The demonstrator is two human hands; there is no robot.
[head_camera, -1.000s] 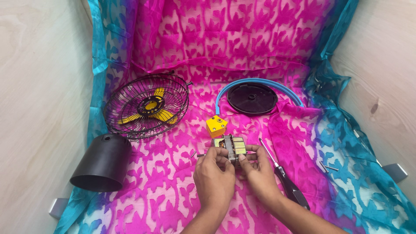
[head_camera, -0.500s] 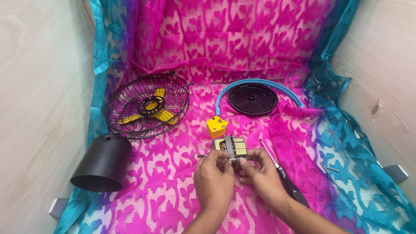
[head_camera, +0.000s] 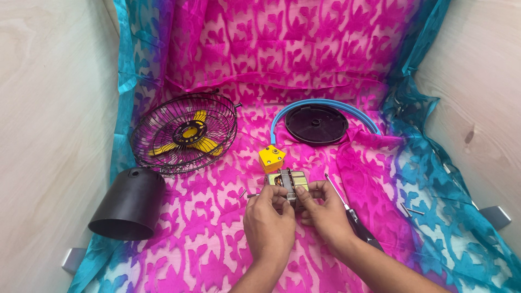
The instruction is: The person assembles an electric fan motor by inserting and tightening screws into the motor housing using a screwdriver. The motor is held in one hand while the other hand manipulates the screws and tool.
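Both hands hold a small electric motor (head_camera: 289,182) with a metal core and a thin shaft, just above the pink patterned cloth. My left hand (head_camera: 269,221) grips its left side and my right hand (head_camera: 324,214) grips its right side. A yellow plastic block (head_camera: 271,158) sits just beyond the motor. A screwdriver (head_camera: 347,209) lies on the cloth under and to the right of my right hand.
A black wire fan cage with a yellow blade (head_camera: 184,133) lies at the left. A black cone-shaped housing (head_camera: 129,203) lies on its side at the lower left. A black disc with a blue ring (head_camera: 316,123) lies beyond the motor. Loose screws (head_camera: 413,211) lie at the right. Wooden walls (head_camera: 49,108) flank the cloth.
The hands have shifted slightly on the motor, turning it a little; nothing else has moved.
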